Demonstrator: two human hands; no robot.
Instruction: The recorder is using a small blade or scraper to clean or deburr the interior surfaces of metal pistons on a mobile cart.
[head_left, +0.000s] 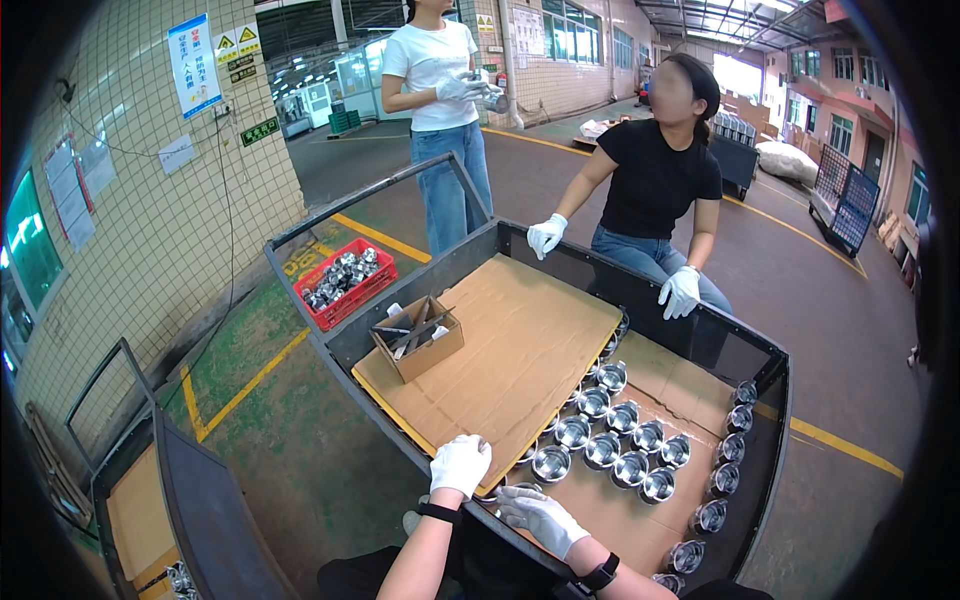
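Note:
My left hand, in a white glove, is closed with its fingers curled at the near edge of a cardboard sheet. What it holds, if anything, is hidden. My right hand, also gloved, reaches over the cart's near rim with its fingers stretched out, close to the sheet's corner. It is nearest to shiny cup-shaped metal parts. Several of these stand in rows on lower cardboard, beside and partly under the sheet. Another line of metal parts runs along the cart's right wall.
The dark metal cart has raised walls. An open cardboard box of dark tools sits on the sheet. A red crate of metal parts stands beyond. One person touches the far rim; another person stands behind. A second cart is left.

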